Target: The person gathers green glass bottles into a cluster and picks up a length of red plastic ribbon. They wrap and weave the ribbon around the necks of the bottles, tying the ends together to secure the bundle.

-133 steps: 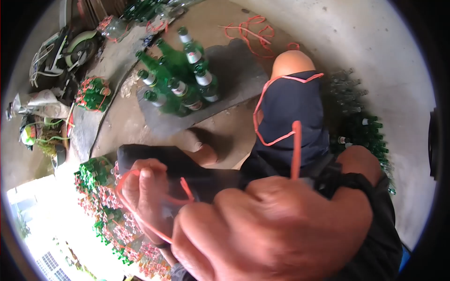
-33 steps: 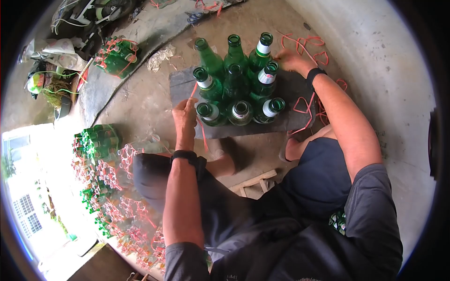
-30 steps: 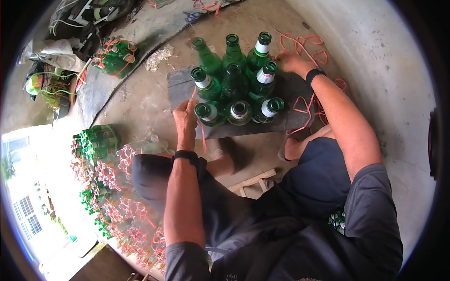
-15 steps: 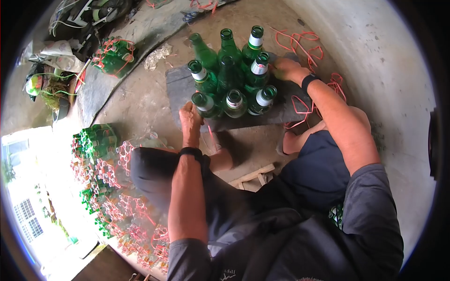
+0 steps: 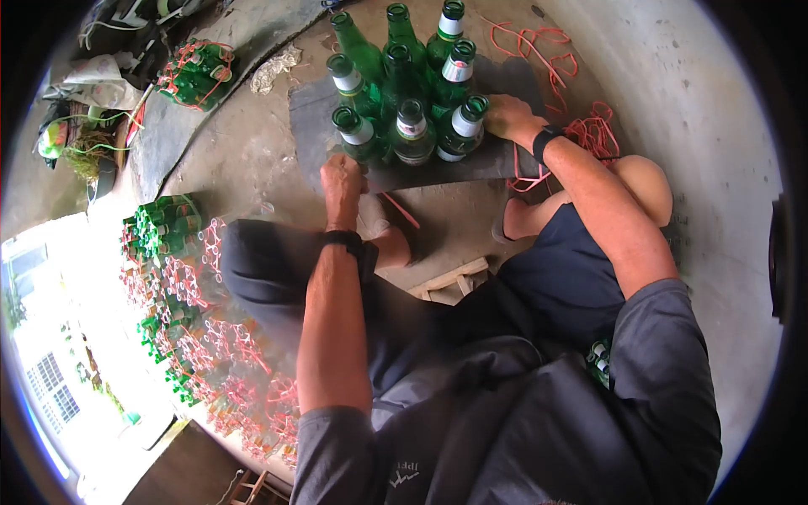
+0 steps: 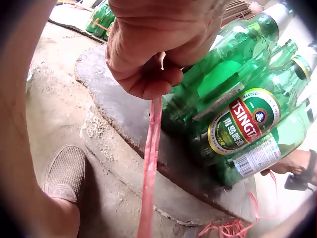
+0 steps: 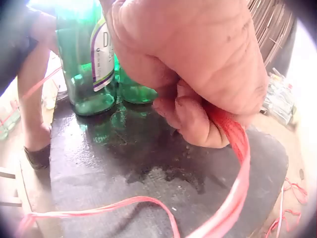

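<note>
Several green bottles (image 5: 411,139) stand upright in a cluster on a dark slab (image 5: 421,175). My left hand (image 5: 342,187) is at the cluster's near left corner; in the left wrist view its curled fingers pinch a red strap (image 6: 151,163) that hangs down past the slab's edge, beside a labelled bottle (image 6: 242,121). At the right side of the cluster, my right hand (image 5: 513,120) has its fingers curled round a red strap (image 7: 237,183), which runs out below the hand in the right wrist view. Where the strap passes behind the bottles is hidden.
Loose red strap (image 5: 593,135) lies on the floor at the right, near the wall (image 5: 673,101). A tied bottle bundle (image 5: 198,77) stands at the upper left, and many strapped bottles (image 5: 172,227) fill the left side. A wooden stool (image 5: 454,278) is between the legs.
The left hand has come down and closer to the near left bottle, with its strap end lower. The right hand stays by the cluster's right side. The bottles and slab appear higher in view.
</note>
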Tool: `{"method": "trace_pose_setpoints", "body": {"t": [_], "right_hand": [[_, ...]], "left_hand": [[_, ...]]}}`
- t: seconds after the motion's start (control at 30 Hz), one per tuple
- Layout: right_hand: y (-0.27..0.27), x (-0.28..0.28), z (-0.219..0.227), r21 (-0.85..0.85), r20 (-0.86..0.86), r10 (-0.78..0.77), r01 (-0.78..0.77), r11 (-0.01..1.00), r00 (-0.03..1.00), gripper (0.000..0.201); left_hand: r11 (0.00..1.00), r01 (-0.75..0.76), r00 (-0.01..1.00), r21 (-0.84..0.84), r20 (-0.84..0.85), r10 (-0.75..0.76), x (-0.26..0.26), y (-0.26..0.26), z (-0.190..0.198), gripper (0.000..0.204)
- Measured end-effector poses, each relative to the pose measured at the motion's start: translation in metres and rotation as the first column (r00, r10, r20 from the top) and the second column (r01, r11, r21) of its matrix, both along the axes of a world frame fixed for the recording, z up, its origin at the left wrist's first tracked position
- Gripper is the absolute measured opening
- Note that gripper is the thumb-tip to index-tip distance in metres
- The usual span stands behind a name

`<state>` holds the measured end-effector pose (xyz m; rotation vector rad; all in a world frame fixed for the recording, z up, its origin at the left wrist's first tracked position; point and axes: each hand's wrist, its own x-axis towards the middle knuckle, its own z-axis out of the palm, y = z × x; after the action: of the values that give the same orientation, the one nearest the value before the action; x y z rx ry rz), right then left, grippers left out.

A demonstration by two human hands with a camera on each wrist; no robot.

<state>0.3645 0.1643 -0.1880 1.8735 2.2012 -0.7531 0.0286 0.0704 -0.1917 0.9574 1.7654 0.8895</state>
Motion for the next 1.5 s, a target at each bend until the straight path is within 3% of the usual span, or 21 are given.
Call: {"method": "trace_pose_setpoints", "body": {"t": [0.33, 0.47, 0.57, 0.63, 0.77, 0.83, 0.97, 1.03, 1.17, 1.23, 1.5], "right_hand": [[-0.045, -0.009, -0.001, 0.058, -0.087, -0.178, 0.183, 0.981, 0.98, 0.029], [-0.055, -0.01, -0.021, 0.072, -0.167, -0.169, 0.183, 0.98, 0.971, 0.03], [-0.061, -0.011, -0.037, 0.1, -0.221, -0.16, 0.185, 0.978, 0.962, 0.029], [-0.069, -0.015, -0.038, 0.128, -0.263, -0.167, 0.206, 0.97, 0.95, 0.027], [-0.077, -0.019, -0.037, 0.136, -0.31, -0.143, 0.192, 0.972, 0.94, 0.028], [-0.081, -0.018, -0.035, 0.13, -0.317, -0.141, 0.191, 0.973, 0.938, 0.028], [-0.089, -0.02, -0.017, 0.07, -0.274, -0.193, 0.22, 0.973, 0.942, 0.03], [-0.094, -0.021, -0.004, 0.061, -0.259, -0.22, 0.243, 0.968, 0.941, 0.031], [-0.102, -0.02, 0.019, 0.07, -0.19, -0.237, 0.254, 0.965, 0.953, 0.034], [-0.103, -0.017, 0.021, 0.053, -0.159, -0.225, 0.236, 0.97, 0.961, 0.035], [-0.113, -0.011, 0.046, 0.037, -0.069, -0.128, 0.131, 0.991, 0.989, 0.036]], "left_hand": [[0.996, -0.081, 0.992, -0.045, 0.09, 0.084, 0.013, -0.01, 0.006, 0.035], [1.0, 0.005, 0.998, -0.024, 0.063, -0.003, 0.014, -0.022, 0.012, 0.032], [0.999, -0.009, 0.994, -0.049, 0.113, 0.014, 0.017, -0.028, 0.006, 0.029], [0.996, -0.04, 0.957, -0.082, 0.284, 0.061, 0.018, -0.032, 0.002, 0.03], [0.993, -0.054, 0.939, -0.108, 0.333, 0.087, 0.033, -0.045, -0.001, 0.027], [0.977, -0.113, 0.846, -0.18, 0.499, 0.19, 0.04, -0.047, -0.009, 0.022], [0.971, -0.086, 0.787, -0.222, 0.583, 0.203, 0.055, -0.056, -0.017, 0.016], [0.961, -0.142, 0.721, -0.236, 0.64, 0.264, 0.067, -0.061, -0.017, 0.016], [0.964, -0.12, 0.688, -0.237, 0.68, 0.253, 0.092, -0.067, -0.009, 0.016], [0.971, -0.102, 0.582, -0.217, 0.779, 0.235, 0.105, -0.072, -0.008, 0.015], [0.987, -0.047, 0.526, -0.155, 0.836, 0.156, 0.135, -0.07, -0.011, 0.018]]}}
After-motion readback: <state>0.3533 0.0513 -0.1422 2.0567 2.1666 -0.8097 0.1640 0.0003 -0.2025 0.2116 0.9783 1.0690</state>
